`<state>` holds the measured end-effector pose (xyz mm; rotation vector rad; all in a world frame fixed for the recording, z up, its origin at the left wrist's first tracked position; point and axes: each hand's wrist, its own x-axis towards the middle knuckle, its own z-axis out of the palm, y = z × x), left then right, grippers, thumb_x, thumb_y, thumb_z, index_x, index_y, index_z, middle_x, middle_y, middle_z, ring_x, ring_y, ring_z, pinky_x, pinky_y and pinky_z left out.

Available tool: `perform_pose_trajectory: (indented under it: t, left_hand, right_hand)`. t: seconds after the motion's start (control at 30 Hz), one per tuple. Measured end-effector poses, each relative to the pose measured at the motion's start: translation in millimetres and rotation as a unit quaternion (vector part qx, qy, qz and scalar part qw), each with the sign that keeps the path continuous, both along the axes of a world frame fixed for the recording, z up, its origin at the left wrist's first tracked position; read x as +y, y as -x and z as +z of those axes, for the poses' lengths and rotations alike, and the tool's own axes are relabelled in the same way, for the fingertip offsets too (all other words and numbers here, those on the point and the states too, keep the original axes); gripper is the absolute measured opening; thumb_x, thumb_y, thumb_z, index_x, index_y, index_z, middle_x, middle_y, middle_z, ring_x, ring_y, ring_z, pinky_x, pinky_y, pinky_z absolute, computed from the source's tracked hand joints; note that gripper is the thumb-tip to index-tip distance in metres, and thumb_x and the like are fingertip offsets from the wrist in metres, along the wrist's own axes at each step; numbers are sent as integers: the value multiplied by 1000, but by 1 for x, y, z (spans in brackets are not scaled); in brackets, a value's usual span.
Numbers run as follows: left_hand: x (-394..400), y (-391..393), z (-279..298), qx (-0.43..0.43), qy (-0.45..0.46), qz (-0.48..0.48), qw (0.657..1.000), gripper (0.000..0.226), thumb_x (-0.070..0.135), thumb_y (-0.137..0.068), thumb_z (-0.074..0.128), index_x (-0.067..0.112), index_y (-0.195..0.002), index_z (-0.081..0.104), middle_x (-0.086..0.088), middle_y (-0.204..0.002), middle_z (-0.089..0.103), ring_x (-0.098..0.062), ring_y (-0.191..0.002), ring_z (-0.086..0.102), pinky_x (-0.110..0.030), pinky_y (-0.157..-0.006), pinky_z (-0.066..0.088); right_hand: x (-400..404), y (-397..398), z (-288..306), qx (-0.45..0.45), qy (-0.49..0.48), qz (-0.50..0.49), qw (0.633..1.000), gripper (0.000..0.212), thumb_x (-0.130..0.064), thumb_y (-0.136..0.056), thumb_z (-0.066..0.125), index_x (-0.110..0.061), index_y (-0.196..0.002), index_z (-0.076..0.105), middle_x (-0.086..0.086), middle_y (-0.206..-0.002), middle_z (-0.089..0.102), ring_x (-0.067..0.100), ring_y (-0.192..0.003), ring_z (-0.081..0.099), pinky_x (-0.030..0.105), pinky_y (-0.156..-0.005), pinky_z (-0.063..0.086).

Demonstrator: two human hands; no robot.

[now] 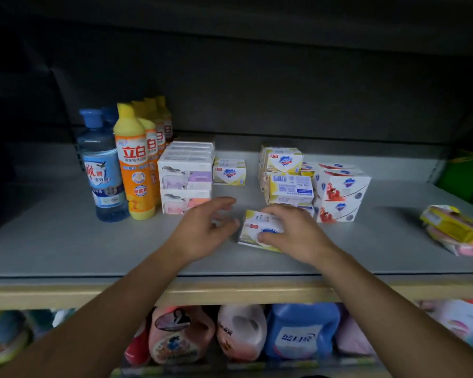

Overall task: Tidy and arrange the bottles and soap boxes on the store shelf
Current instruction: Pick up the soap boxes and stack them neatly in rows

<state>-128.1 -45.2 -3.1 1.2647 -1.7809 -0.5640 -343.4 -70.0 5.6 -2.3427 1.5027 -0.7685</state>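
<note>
Right hand (290,230) grips a soap box (257,230) lying on the shelf (66,241) at centre. Left hand (205,227) hovers at its 9 o'clock, fingers spread, holding nothing. Bottles (131,162) stand at 10 o'clock. Box label is partly hidden.

A grey metal shelf board (66,241) fills the middle of the view, lit unevenly: brighter toward its front, dim at the rear. Behind the shelf board rises a dark grey back panel (257,91), mostly in shadow. Along the board's front edge runs a beige price strip (230,291). Below that strip, a lower tier holds blurred detergent jugs (301,331). Right of the board, something green (467,175) shows.
</note>
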Motion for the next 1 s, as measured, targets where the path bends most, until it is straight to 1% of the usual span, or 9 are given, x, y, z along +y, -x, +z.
perform_pose_trajectory:
  t: [0.1, 0.2, 0.3, 0.4, 0.57, 0.7, 0.8, 0.9, 1.0]
  left_hand:
    - [3, -4, -10, 97, -64, -84, 990, 34, 10, -86, 70, 19, -118, 61, -19, -107, 67, -14, -88, 65, -35, -81, 53]
    - [3, -15, -17, 188, -56, -39, 980, 21, 16, -86, 68, 15, -107, 66, -35, -91, 65, -28, -77, 59, -44, -72, 46]
    - [0, -22, -20, 322, -96, 6, 942, 22, 18, -89, 65, 7, -108, 67, -26, -97, 71, -32, -87, 69, -47, -76, 56]
    - [-3, -22, -21, 374, -130, 9, 918, 23, 19, -93, 61, 2, -107, 66, -16, -97, 74, -27, -85, 73, -40, -64, 60]
    - [-6, -23, -20, 415, -150, 29, 897, 27, 24, -96, 57, -1, -99, 66, -15, -95, 75, -26, -82, 73, -42, -67, 62]
    - [-5, -26, -17, 423, -163, 11, 891, 31, 36, -96, 56, 8, -100, 67, -13, -91, 75, -27, -79, 73, -32, -56, 58]
    - [-4, -25, -18, 396, -150, 23, 906, 47, 51, -87, 60, 6, -95, 68, -18, -76, 72, -27, -62, 69, -31, -55, 56]
    - [-4, -21, -20, 339, -148, 51, 927, 70, 71, -75, 60, 4, -92, 68, -19, -65, 68, -27, -54, 65, -30, -50, 52]
    - [-4, -20, -19, 292, -148, 73, 942, 82, 81, -65, 51, 5, -91, 67, -19, -62, 67, -26, -48, 63, -28, -46, 49]
  right_hand:
    - [9, -27, -5, -83, -15, 73, 994, 44, -25, -72, 84, -24, -113, 67, -7, -103, 65, 5, -93, 58, 11, -77, 40]
    - [11, -44, -9, -153, 21, 68, 986, 53, -20, -71, 85, -22, -120, 64, -9, -111, 60, 0, -99, 56, 3, -83, 37]
    - [11, -45, -17, -214, -37, 90, 972, 76, -13, -70, 83, -32, -135, 50, -8, -132, 48, 0, -112, 53, 10, -93, 42]
    - [12, -41, -28, -264, -90, 148, 949, 92, -3, -74, 78, -43, -144, 34, -17, -141, 42, 0, -119, 55, 21, -98, 47]
    - [0, -34, -34, -346, -87, 134, 925, 69, 5, -83, 71, -31, -137, 47, -12, -130, 58, 14, -110, 63, 30, -96, 51]
    - [-1, -38, -37, -345, -86, 92, 930, 47, -11, -83, 76, -31, -121, 57, -6, -102, 63, 8, -83, 64, 18, -78, 51]
    - [0, -42, -33, -371, -110, 48, 921, 5, -31, -88, 69, -30, -86, 65, -9, -70, 61, 11, -60, 59, 29, -62, 49]
    - [-2, -42, -32, -381, -130, 2, 915, 41, -64, -73, 58, -25, -73, 67, -3, -56, 61, 13, -51, 59, 26, -50, 45]
    - [-4, -42, -32, -384, -128, -23, 914, 53, -77, -66, 48, -29, -75, 71, -3, -56, 63, 12, -48, 59, 22, -44, 43]
